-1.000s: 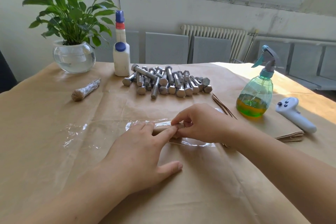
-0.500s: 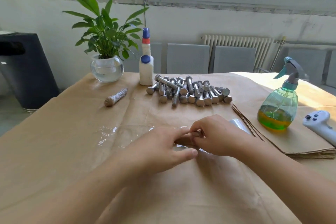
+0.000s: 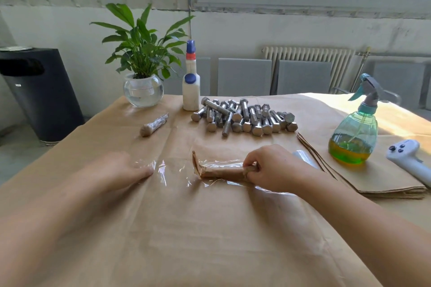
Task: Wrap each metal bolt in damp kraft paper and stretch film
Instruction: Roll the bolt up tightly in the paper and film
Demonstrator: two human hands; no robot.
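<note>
Your right hand (image 3: 271, 168) curls its fingers round the right end of the paper-wrapped bolt (image 3: 224, 170), which lies across a sheet of stretch film (image 3: 172, 170) on the surface (image 3: 210, 240) in front of you; the left end of the kraft paper flares open. Your left hand (image 3: 116, 170) lies flat with fingers straight, pressing the film's left edge down, well apart from the bolt. Just beyond your right hand, the stretch film roll (image 3: 305, 158) shows partly behind your wrist, beside a stack of kraft paper sheets (image 3: 384, 184). On that stack stand a green spray bottle (image 3: 354, 133) and a white controller (image 3: 410, 161). Farther back, the heap of bare bolts (image 3: 245, 116) lies near the centre, with a white glue bottle (image 3: 191, 86) just left of it. One finished wrapped bolt (image 3: 154, 124) rests apart to the left, near a potted plant in a glass bowl (image 3: 142, 88)
</note>
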